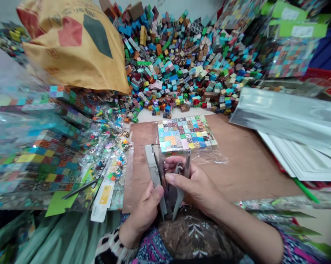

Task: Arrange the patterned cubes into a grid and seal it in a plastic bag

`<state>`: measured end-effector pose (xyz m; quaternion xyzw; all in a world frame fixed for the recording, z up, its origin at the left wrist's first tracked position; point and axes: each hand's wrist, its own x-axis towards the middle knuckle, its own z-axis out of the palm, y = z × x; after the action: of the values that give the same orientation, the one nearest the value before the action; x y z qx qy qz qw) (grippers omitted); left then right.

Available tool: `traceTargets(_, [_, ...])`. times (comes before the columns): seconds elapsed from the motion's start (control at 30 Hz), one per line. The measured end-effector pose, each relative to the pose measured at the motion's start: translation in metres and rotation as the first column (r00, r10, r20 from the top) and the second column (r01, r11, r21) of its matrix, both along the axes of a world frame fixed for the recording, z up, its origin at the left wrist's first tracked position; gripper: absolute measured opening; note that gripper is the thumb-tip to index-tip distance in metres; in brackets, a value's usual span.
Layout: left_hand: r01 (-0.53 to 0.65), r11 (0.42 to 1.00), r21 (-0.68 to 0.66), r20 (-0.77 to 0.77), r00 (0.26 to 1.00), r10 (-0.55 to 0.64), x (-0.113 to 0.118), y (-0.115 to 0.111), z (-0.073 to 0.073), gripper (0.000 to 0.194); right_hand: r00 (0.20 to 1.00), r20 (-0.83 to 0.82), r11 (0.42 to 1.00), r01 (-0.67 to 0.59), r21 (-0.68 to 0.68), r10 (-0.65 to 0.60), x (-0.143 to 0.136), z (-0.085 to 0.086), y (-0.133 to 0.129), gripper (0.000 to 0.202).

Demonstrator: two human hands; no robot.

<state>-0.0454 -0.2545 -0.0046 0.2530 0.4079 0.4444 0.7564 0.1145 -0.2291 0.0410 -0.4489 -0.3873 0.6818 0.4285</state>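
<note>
A grey metal stapler-like tool (155, 167) is held upright at the board's near edge, its parts spread apart. My left hand (145, 207) grips its left side, thumb pressed on the metal. On the right, my right hand (189, 179) has its thumb and fingers closed around the tool's inner part and handle. Just beyond the tool, a clear plastic bag of colourful patterned cubes (186, 134) lies flat on the brown board (242, 161). What sits between the right fingertips is too small to tell.
Loose cubes (179, 69) are heaped at the back beside a yellow sack (77, 47). Packed cubes (50, 154) and small bags (107, 135) stand left. Plastic sleeves (286, 113) and white cards (289, 154) lie right, near a red basket (324, 80).
</note>
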Motion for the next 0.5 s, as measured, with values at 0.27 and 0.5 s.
traceTargets(0.27, [0.146,0.986,0.084,-0.115,0.984,-0.136,-0.014,0.001,0.001,0.03,0.993,0.056,0.99,0.103,0.1,-0.109,-0.005,0.002,-0.008,0.029])
traceTargets(0.5, [0.201,0.974,0.106,-0.345,0.926,-0.154,-0.018,-0.003,0.001,0.022,0.963,0.102,0.949,0.22,0.225,-0.248,-0.005,0.001,-0.017,0.017])
